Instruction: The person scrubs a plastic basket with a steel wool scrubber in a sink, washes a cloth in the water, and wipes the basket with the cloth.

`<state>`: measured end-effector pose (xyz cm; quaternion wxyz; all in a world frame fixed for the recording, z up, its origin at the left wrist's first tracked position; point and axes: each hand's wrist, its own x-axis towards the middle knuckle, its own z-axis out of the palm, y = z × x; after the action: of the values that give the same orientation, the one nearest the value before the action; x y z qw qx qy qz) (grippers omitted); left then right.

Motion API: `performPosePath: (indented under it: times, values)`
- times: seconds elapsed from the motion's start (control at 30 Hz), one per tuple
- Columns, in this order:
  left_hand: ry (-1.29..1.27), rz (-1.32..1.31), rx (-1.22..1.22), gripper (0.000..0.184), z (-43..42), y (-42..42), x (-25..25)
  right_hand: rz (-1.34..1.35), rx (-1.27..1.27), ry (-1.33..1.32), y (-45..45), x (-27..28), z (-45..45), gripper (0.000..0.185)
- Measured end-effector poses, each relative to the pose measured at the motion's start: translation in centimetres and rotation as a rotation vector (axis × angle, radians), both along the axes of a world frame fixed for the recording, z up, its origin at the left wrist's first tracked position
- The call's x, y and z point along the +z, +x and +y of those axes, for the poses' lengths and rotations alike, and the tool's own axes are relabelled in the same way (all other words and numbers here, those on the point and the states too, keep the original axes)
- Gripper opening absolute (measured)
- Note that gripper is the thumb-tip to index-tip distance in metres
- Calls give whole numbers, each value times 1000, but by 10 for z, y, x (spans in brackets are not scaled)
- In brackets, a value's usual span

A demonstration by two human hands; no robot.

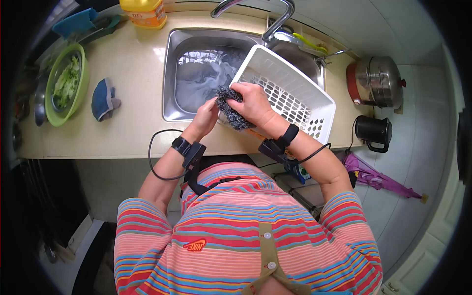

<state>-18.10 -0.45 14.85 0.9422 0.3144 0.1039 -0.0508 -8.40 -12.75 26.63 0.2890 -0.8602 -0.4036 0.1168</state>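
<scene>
Surface (pixel 137 73): cream, around a steel sink (pixel 170 73) of cloudy water (pixel 199 81)
Right hand (pixel 256 104): grip closed around dark scrubber (pixel 228 110), mid-frame
Left hand (pixel 203 119): at scrubber's edge; grip unclear
White basket (pixel 297 83): slanting across sink's right side
Progress: seemingly midway; cleanliness unclear
Room: widest left of sink, towards blue mitt (pixel 102 101); tap (pixel 288 17) crowds top centre

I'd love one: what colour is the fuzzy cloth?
The fuzzy cloth is speckled dark grey, best seen in the head view.
</scene>
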Motion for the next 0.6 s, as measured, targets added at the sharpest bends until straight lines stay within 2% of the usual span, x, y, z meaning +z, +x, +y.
performPosePath:
  times: [0.07,0.13,0.2,0.23,0.27,0.33,0.4,0.47,0.5,0.53,0.6]
  values:
    - [-100,11,14,38,-1,-4,19,0,-12,16,11,-5,-1,23]
    - [-93,-49,3,44,-4,-4,23,24,-148,79,22,-10,-1,25]
    - [109,-42,-47,52,-4,-12,30,4,-170,100,26,-9,2,26]
    - [264,-50,-74,57,-4,-14,38,2,-91,101,25,-6,4,25]
    - [259,-52,-73,57,-7,-13,38,1,-11,101,24,-4,6,25]
    - [460,29,-46,51,-18,-10,42,-40,31,116,21,-2,11,25]
    - [403,76,29,45,-27,-7,42,-89,65,10,23,1,14,24]
    - [433,70,100,39,-30,-7,41,-137,71,25,33,-7,17,22]
    - [416,64,58,49,-27,-5,47,-231,38,4,44,-11,18,21]
    - [475,-9,123,55,-28,-4,50,-318,6,-19,54,-17,19,20]
    - [425,-2,75,59,-25,-4,53,-429,-121,-143,89,-27,20,19]
